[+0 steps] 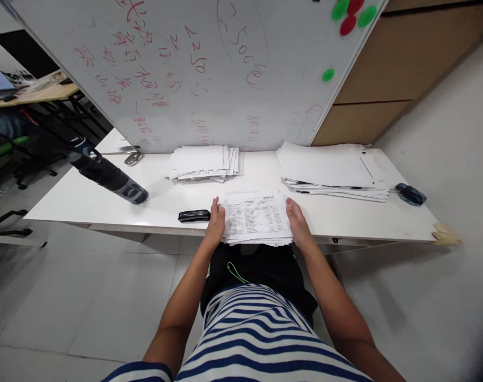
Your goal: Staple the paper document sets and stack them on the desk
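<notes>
A stack of printed papers [257, 217] sits at the table's front edge, its sheets slightly uneven along the near side. The top sheet carries a printed table of small text. My left hand [216, 224] grips the stack's left edge, thumb uppermost. On the opposite edge my right hand [299, 224] holds the stack in the same way, so the papers are between both palms. The undersides of the fingers are partly hidden. Just left of my left hand lies a black stapler [194, 215].
Behind the held papers are a smaller paper pile [199, 161] and a larger paper pile [324, 165] on the white table [161, 196]. A dark bottle [110, 175] stands at left. A dark blue object [410, 194] lies at right. A whiteboard [289, 106] rises behind.
</notes>
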The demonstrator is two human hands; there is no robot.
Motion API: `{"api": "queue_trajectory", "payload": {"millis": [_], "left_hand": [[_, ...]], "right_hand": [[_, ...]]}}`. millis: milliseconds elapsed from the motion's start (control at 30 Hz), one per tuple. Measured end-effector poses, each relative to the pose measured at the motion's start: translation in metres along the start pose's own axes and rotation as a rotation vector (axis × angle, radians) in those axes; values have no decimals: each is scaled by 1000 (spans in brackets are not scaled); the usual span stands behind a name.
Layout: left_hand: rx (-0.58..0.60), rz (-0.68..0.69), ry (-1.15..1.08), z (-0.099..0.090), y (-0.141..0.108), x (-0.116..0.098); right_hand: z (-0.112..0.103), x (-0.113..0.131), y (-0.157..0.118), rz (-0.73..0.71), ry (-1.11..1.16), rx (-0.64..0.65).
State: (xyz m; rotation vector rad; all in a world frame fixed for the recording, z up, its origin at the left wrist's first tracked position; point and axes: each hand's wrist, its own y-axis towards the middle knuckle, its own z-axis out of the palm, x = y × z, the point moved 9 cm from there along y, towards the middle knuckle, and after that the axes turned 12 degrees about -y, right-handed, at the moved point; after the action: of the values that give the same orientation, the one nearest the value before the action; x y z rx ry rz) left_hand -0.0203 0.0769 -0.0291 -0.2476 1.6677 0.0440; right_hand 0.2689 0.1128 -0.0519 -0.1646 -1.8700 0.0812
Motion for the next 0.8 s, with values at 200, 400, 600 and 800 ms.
{"api": "queue_trajectory", "payload": {"millis": [200,400,600,800], "left_hand": [[68,-1,84,3,-6,-9],[44,305,322,-10,17,-72],[-133,395,607,-29,137,-101],[-225,225,930,-50,212,-68]], "right_hand": [[-6,-1,1,-51,-90,35],[-45,-2,11,-180,-186,-345],[-37,5,7,-271,-327,-417],[-42,5,9,-238,-254,-435]]}}
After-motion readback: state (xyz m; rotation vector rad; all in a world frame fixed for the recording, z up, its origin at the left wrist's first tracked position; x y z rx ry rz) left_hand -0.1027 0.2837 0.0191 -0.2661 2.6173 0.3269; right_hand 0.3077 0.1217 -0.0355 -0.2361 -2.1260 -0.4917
